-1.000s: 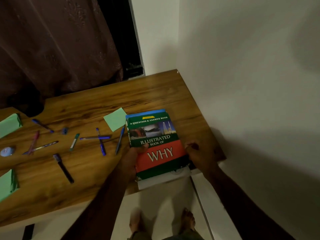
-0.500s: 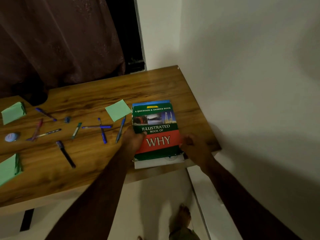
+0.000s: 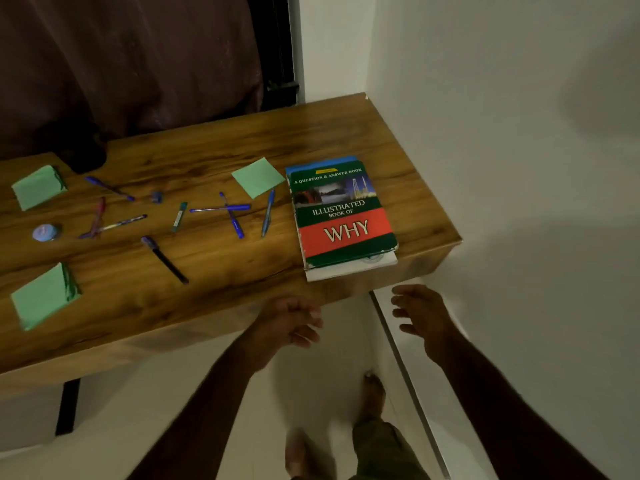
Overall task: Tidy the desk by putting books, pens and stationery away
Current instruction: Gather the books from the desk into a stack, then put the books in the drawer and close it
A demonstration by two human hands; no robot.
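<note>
A stack of books [image 3: 341, 216], topped by a green and red "Illustrated Book of Why", lies flat at the right end of the wooden desk [image 3: 214, 289], with a white book sticking out beneath its near edge. My left hand [image 3: 292, 322] hovers below the desk's front edge, empty, fingers loosely apart. My right hand [image 3: 420, 315] is to the right of it, open and empty, a little short of the books. Several pens [image 3: 232, 216] lie scattered across the desk's middle, and a black marker [image 3: 165, 260] sits nearer the front.
Green sticky-note pads lie at the far left [image 3: 38, 187], front left [image 3: 43, 294] and beside the books [image 3: 258, 176]. A small round blue object [image 3: 45, 233] and a small sharpener [image 3: 156, 197] are on the left. A white wall borders the desk's right; a dark curtain hangs behind.
Both hands have let go of the book stack and drawn back off the desk toward me. The stack now rests on the desk near its right front corner.
</note>
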